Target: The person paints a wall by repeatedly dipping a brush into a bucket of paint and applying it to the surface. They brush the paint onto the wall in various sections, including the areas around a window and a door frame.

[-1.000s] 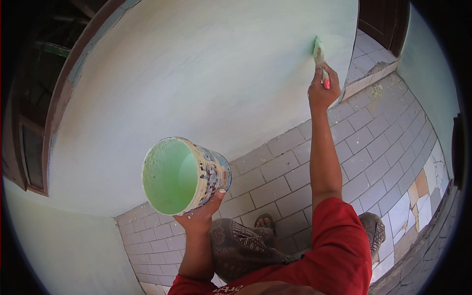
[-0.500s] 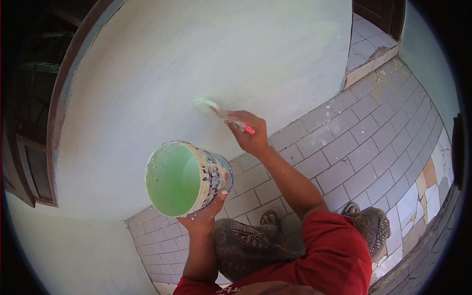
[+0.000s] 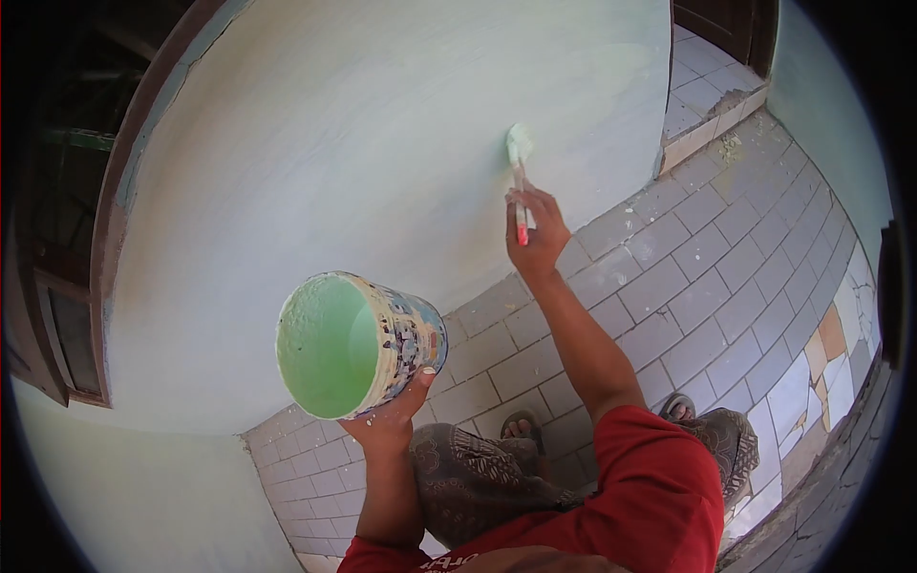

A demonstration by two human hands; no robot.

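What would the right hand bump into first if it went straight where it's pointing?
Probably the pale wall. The brush in the right hand seems to touch it, though depth is hard to judge.

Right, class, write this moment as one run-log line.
left hand: holding paint bucket | contents: green paint | right hand: gripping paintbrush | bristles: at wall

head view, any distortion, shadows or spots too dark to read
Head view: fisheye bend, corners black, floor tiles curving; head view: faint shadow on the wall beside the brush; head view: dark opening at left shows little detail; head view: bucket in fair focus.
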